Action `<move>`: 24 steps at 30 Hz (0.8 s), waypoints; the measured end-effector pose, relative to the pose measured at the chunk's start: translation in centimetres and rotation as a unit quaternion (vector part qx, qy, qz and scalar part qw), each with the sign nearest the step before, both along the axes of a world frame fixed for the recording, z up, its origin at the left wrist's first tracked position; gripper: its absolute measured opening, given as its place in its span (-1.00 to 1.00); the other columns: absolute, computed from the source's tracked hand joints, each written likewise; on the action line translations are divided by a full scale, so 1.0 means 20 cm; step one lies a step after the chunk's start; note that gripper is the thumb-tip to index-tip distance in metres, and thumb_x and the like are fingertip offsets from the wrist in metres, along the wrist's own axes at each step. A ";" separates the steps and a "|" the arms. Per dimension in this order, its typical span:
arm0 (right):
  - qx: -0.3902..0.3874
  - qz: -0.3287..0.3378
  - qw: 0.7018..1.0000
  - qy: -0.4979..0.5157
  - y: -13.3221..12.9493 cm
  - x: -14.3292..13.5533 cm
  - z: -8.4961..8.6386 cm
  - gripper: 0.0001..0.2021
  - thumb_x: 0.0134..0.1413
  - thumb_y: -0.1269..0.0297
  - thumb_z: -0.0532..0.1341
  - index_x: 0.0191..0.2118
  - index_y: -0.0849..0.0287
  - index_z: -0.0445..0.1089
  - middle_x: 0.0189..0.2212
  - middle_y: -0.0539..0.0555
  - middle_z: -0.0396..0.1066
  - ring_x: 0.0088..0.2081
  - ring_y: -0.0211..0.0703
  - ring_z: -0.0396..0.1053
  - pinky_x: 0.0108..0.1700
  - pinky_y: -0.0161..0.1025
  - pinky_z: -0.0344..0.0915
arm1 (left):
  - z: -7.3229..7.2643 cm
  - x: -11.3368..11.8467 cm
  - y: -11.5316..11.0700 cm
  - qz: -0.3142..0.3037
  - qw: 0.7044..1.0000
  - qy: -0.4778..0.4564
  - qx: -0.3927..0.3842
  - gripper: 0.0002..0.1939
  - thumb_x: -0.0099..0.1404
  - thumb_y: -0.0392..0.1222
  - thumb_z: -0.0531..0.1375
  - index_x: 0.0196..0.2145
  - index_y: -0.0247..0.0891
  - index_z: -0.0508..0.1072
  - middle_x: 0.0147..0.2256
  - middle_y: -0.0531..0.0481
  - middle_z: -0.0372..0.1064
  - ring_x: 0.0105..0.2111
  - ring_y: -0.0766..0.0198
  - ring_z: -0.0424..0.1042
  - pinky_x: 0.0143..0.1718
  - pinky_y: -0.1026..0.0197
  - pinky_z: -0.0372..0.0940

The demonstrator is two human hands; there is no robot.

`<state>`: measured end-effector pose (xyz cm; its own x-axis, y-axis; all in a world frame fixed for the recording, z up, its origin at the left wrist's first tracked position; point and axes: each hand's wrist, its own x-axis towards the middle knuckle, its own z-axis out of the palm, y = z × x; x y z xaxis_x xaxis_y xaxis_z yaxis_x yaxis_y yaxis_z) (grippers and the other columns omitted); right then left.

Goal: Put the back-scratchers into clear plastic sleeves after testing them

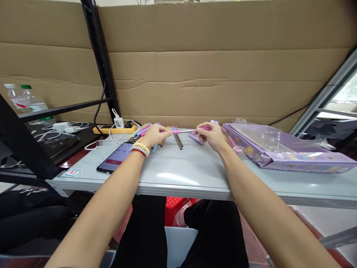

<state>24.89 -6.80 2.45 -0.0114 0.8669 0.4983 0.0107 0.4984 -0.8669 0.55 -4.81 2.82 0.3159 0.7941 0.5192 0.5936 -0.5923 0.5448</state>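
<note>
My left hand (153, 135), with beaded bracelets at the wrist, pinches a slim stick with a pink end (175, 132). Its thin silver shaft (186, 131) runs across toward my right hand (213, 134). There my fingers are closed on a pink, ridged piece (205, 128), which seems to join the shaft; the exact contact is hidden. Below and left of my right hand lies a small purple flat piece (196, 139). Metallic brown tubes (178, 141) with colorful striped ends rest between my hands. More pink, blue and yellow sticks (141, 131) lie beside my left hand.
A phone (114, 158) showing a timer lies by my left forearm. Behind it are a yellow power strip (129, 129) and white charger cables. A purple box (279, 147) with clear plastic stands at right. Cardboard (209, 67) walls the back of the grey table (173, 163).
</note>
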 end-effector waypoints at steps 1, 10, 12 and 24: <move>-0.006 0.010 1.000 -0.027 0.00 0.01 0.00 -0.73 -0.31 0.20 0.41 -0.51 0.25 0.38 -0.63 0.07 0.43 -0.73 -0.35 0.19 -0.73 -0.37 0.02 | 0.00 -0.01 0.00 -0.002 1.000 0.019 0.012 -0.58 0.13 0.10 0.13 -0.64 -0.31 0.39 -0.67 0.12 0.07 -0.58 0.40 0.06 -0.53 0.27 -0.07; 0.006 -0.014 0.963 -0.268 -0.02 0.00 -0.01 -0.81 -0.22 0.21 0.36 -0.45 0.24 0.54 -0.61 0.04 0.43 -0.59 -0.32 0.24 -0.54 -0.33 0.12 | -0.02 0.00 0.00 0.137 0.939 0.312 0.046 -0.71 0.06 -0.01 0.16 -0.45 -0.29 0.53 -0.49 -0.15 0.40 -0.38 0.08 0.39 -0.38 0.18 0.19; 0.025 -0.034 0.961 -0.274 -0.02 -0.03 -0.02 -0.81 -0.20 0.19 0.35 -0.53 0.23 0.53 -0.67 0.03 0.38 -0.61 -0.31 0.22 -0.54 -0.32 0.10 | -0.02 0.01 0.00 0.175 0.921 0.345 0.050 -0.67 0.12 -0.06 0.12 -0.36 -0.36 0.55 -0.40 -0.27 0.44 -0.31 -0.01 0.44 -0.31 0.12 0.23; 0.060 -0.074 0.977 -0.192 -0.06 -0.10 0.01 -0.84 -0.20 0.23 0.32 -0.54 0.23 0.54 -0.71 0.02 0.34 -0.63 -0.32 0.18 -0.57 -0.31 0.07 | 0.07 0.05 -0.08 0.250 0.907 0.335 0.062 -0.65 0.15 -0.13 0.10 -0.22 -0.40 0.54 -0.29 -0.34 0.45 -0.19 -0.07 0.44 -0.19 0.06 0.23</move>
